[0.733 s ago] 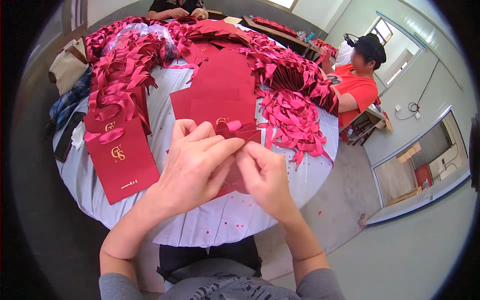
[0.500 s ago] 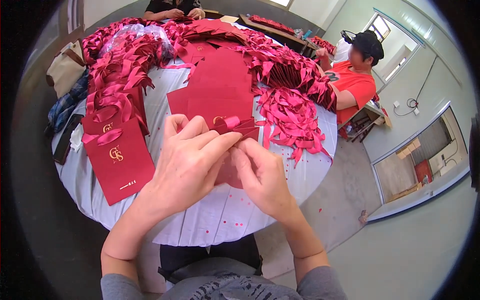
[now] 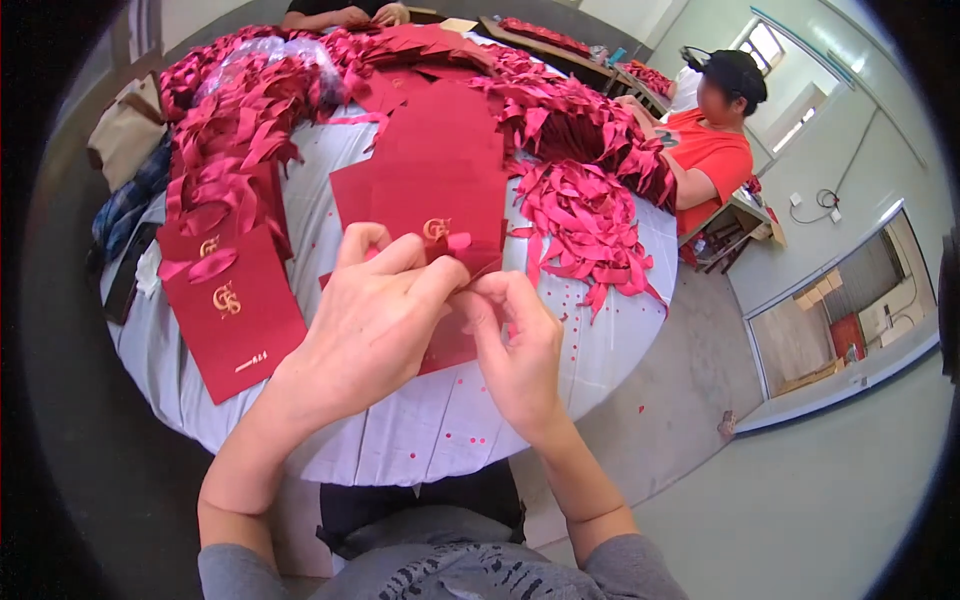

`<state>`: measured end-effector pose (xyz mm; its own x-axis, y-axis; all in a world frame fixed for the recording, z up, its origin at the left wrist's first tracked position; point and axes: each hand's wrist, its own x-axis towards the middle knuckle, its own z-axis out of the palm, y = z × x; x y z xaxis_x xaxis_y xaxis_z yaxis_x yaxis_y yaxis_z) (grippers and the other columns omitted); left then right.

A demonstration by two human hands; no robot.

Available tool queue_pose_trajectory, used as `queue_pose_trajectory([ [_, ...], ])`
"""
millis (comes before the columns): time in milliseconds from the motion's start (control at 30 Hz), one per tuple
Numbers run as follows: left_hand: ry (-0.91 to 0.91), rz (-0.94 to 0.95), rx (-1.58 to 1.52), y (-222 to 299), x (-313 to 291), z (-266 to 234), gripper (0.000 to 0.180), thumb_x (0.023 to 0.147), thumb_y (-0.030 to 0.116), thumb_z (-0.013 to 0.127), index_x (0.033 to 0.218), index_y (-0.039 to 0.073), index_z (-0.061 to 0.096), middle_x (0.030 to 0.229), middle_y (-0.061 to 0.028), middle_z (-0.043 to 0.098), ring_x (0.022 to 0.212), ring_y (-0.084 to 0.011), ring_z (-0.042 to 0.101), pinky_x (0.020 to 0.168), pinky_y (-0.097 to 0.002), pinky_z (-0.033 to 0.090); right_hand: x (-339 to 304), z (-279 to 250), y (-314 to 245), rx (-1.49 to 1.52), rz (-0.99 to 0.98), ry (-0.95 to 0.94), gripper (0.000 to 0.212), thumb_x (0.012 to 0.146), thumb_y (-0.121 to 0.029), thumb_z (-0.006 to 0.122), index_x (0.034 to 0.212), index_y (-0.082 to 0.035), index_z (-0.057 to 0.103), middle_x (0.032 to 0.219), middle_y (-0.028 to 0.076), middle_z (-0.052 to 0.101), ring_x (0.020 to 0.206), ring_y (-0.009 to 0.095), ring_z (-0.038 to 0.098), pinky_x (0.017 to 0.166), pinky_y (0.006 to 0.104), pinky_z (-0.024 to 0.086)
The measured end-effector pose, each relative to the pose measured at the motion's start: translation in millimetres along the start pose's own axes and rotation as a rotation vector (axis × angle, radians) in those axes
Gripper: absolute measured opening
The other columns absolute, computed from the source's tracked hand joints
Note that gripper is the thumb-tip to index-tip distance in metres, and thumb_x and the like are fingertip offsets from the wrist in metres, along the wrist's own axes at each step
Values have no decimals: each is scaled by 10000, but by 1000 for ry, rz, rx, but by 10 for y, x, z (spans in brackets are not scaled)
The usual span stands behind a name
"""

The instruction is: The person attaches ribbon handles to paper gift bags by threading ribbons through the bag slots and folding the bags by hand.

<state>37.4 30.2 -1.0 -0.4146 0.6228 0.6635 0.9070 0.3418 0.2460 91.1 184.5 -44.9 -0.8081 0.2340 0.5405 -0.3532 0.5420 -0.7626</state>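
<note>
Over the near part of the table, my left hand point(image 3: 365, 320) is closed round the top of a dark red paper gift bag point(image 3: 447, 348). A short loop of pink-red ribbon point(image 3: 460, 241) shows at the bag's top edge, just beyond my left fingers. My right hand point(image 3: 520, 345) meets the left at that same edge, thumb and fingers pinched together on the bag. Whether a ribbon end is also between my right fingertips is hidden. Directly beyond my hands lies a stack of flat red bags point(image 3: 425, 190), some with a gold emblem.
To the left are overlapping bags point(image 3: 240, 325) with ribbon handles. A heap of loose ribbons point(image 3: 585, 225) lies at right, by a row of ribboned bags point(image 3: 575, 140). A person in an orange shirt point(image 3: 705, 150) sits right; another's hands point(image 3: 370, 15) show at the far side.
Both hands have moved slightly left with the bag, and the fingertips have shifted closer together at its top edge. The person in orange has lowered a raised hand.
</note>
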Motion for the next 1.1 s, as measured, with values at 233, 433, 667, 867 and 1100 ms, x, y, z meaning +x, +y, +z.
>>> queue_pose_trajectory([
  [233, 64, -31, 93, 149, 17, 13, 204, 711, -11, 672, 889, 43, 589, 805, -85, 611, 775, -262, 541, 834, -412, 375, 160, -258, -107, -276, -381, -23, 300, 707, -43, 733, 974, -65, 596, 955, 124, 465, 893, 297, 481, 785, 367, 411],
  [433, 66, -15, 95, 298, 19, -22, 187, 714, -41, 664, 852, 23, 555, 764, -68, 579, 743, -250, 514, 847, -412, 362, 377, -489, -180, -234, -411, -377, 154, 775, -154, 706, 843, -39, 630, 922, 126, 445, 912, 284, 446, 799, 373, 385],
  [667, 67, -20, 119, 399, 9, -54, 168, 680, -30, 686, 792, 28, 576, 678, -73, 537, 713, -245, 483, 839, -415, 359, 793, -522, -197, -191, -249, -785, 174, 801, -172, 640, 719, -21, 669, 745, 110, 545, 852, 250, 504, 784, 365, 415],
  [867, 31, -75, 97, 337, -42, -9, 187, 676, -25, 696, 829, 42, 612, 778, -97, 552, 840, -300, 475, 792, -382, 382, 1103, -409, -304, -382, -140, -1087, 323, 674, -379, 680, 764, -74, 735, 793, 130, 684, 742, 301, 662, 690, 399, 528],
  [1100, 4, -53, 4, 184, -10, -53, 187, 694, -4, 694, 864, 30, 625, 736, -80, 562, 741, -264, 510, 743, -365, 390, 789, -428, -196, 56, 103, -687, 152, 765, -107, 634, 744, 38, 676, 661, 88, 622, 636, 104, 570, 595, 267, 450],
])
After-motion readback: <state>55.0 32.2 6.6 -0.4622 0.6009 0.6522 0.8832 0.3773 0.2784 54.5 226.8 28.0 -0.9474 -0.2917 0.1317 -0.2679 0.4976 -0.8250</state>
